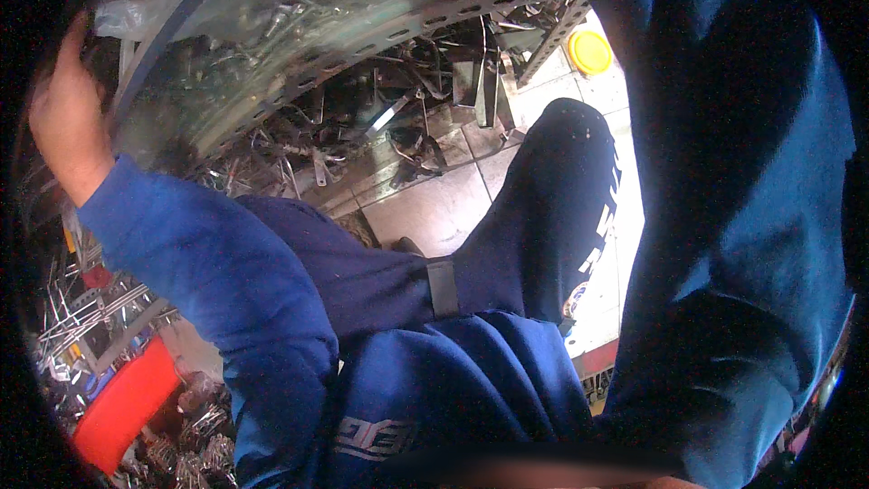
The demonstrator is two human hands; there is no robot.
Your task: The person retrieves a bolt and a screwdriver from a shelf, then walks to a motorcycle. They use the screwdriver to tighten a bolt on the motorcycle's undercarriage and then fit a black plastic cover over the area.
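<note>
My left hand (71,118) is raised at the far left, with one finger stretched upward; its other fingers fade into the dark rim. I see nothing held in it. Nearest to it are a clear plastic bag (149,0) and a dark curved strip (186,4), perhaps a shelf edge; whether the finger touches either I cannot tell. On the right, my right sleeve (760,244) runs up past the top of the picture, and the right hand is out of sight.
A glassy shelf surface (262,45) with metal pieces spans the top, edged by a perforated metal rail (389,36). Metal scraps (398,109) lie beneath it on the tiled floor (434,204). A yellow lid (590,52) and a red bin (127,403) are nearby, by piled metal parts.
</note>
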